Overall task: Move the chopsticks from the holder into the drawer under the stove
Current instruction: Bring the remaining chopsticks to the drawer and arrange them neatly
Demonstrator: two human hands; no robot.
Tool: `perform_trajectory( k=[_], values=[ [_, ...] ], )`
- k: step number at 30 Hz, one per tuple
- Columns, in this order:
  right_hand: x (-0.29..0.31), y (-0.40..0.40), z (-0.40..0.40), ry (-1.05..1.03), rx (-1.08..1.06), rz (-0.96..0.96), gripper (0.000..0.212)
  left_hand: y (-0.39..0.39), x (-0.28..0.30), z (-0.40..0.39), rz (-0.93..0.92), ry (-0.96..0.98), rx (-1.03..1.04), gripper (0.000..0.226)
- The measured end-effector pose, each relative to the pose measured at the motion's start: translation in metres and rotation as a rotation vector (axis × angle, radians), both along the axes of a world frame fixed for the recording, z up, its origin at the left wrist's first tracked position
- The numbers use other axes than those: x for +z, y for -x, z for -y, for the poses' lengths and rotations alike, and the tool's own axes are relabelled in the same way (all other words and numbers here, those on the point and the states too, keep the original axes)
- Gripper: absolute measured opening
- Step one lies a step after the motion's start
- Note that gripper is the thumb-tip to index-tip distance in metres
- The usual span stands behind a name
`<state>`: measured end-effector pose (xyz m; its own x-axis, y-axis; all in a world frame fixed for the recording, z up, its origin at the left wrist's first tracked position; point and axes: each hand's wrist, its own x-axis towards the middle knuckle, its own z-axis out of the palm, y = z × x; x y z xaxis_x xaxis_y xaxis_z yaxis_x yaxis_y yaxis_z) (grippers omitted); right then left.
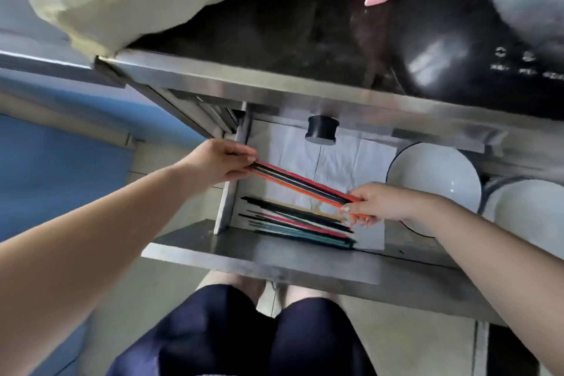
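Observation:
A steel drawer [259, 249] stands pulled out under the stove, lined with white paper. A bundle of red, orange and dark chopsticks [300, 181] hangs slanted above the drawer, held at both ends. My left hand [218, 162] grips its upper left end and my right hand [377, 203] grips its lower right end. Below the bundle, several more chopsticks [297, 224], black, pink and teal, lie flat on the paper near the drawer's front. The holder is out of view.
Two white bowls [436, 178] [528, 207] sit in the drawer's right part. A black stove knob [322, 128] juts out above the drawer. The dark stove top [305, 27] holds a black pot [442, 55]. My legs stand close to the drawer front.

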<state>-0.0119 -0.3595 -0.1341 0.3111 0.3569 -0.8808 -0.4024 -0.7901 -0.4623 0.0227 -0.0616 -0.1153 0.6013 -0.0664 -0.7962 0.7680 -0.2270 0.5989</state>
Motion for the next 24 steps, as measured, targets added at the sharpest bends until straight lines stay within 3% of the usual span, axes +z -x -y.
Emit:
perform_trajectory(
  k=[4,6,8,12,19,24],
  values=[
    [-0.043,-0.006,-0.013,0.068,0.148,0.214,0.013,-0.009,-0.049,0.005,0.010,-0.052,-0.035,0.013],
    [-0.061,-0.005,-0.018,0.084,0.211,0.213,0.007,-0.010,-0.068,0.006,-0.005,-0.067,-0.043,0.013],
    [-0.079,-0.002,-0.018,0.085,0.220,0.192,0.015,-0.010,-0.083,0.006,-0.031,-0.035,-0.082,0.011],
    [-0.101,0.010,-0.007,0.125,0.206,0.213,0.015,-0.007,-0.101,0.013,-0.033,-0.028,-0.313,0.013],
    [-0.114,0.010,-0.013,0.232,0.385,0.347,0.019,-0.002,-0.120,0.020,0.108,-0.291,-0.741,0.020],
    [-0.126,0.007,-0.015,0.244,0.435,0.402,0.020,0.001,-0.130,0.031,0.151,-0.415,-0.932,0.020]
  ],
)
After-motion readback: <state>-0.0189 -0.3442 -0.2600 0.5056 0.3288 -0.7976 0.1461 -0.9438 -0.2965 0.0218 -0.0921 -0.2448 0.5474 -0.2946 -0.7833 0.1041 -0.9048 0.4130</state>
